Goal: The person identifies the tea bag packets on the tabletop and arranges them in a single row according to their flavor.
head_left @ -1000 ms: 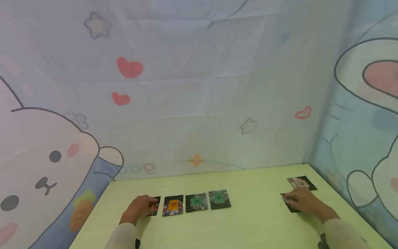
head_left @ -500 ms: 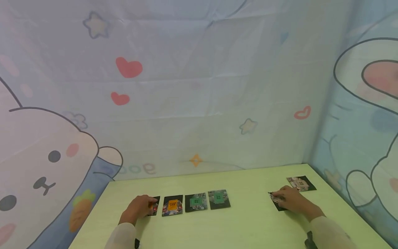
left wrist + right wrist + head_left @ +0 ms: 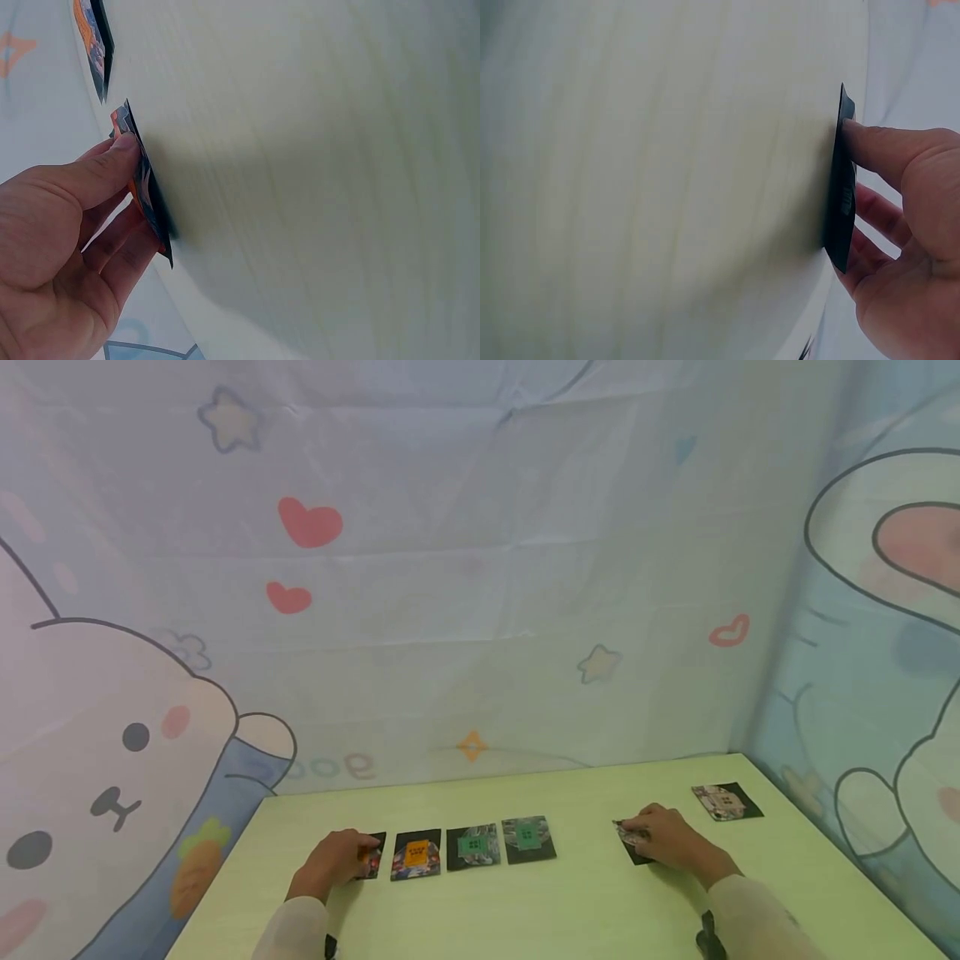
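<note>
On the left of the table, my left hand (image 3: 336,862) grips a dark picture card (image 3: 372,858) by its edges; most of it is hidden behind the hand. The left wrist view shows the thumb and fingers around that card (image 3: 142,176), low over the table. My right hand (image 3: 670,839) holds another dark card (image 3: 628,837), slanted, on the right side. Seen from the right wrist, the thumb lies on its near edge and fingers reach behind the card (image 3: 842,199). A row beside my left hand has an orange-labelled card (image 3: 417,855) and two green-labelled cards (image 3: 473,847).
A beige-labelled card (image 3: 727,802) lies near the right back corner of the pale table (image 3: 487,910). Behind the table hangs a cartoon-printed cloth (image 3: 465,568), which also closes in the sides.
My right hand has moved left across the table with its card, away from the beige-labelled card and nearer the row. The left hand and the row have stayed put.
</note>
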{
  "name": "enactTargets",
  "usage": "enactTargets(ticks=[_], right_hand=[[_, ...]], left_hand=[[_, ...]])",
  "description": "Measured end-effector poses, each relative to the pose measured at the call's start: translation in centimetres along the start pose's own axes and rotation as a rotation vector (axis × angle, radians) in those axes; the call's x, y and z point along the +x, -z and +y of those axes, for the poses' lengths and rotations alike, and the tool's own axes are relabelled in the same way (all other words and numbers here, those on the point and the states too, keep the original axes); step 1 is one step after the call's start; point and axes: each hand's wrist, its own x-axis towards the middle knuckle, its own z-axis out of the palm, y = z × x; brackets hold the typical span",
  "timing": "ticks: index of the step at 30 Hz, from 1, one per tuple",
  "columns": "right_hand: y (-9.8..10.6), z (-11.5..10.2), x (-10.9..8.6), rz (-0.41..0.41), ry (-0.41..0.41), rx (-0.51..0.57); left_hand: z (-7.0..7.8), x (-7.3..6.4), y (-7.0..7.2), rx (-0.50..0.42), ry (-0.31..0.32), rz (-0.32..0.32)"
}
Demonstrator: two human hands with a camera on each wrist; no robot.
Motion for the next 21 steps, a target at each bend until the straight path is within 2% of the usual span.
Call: enactTargets(ticks=[17, 21], right_hand=[[-1.5, -4.0, 2.3, 0.018, -0.052, 0.065], [-2.1, -4.8, 2.9, 0.022, -0.049, 0.05]], left_hand=[[-0.4, 0.2, -0.2, -0.029, 0.015, -0.01], [-0.3, 0.2, -0.1, -0.035, 0.009, -0.012]])
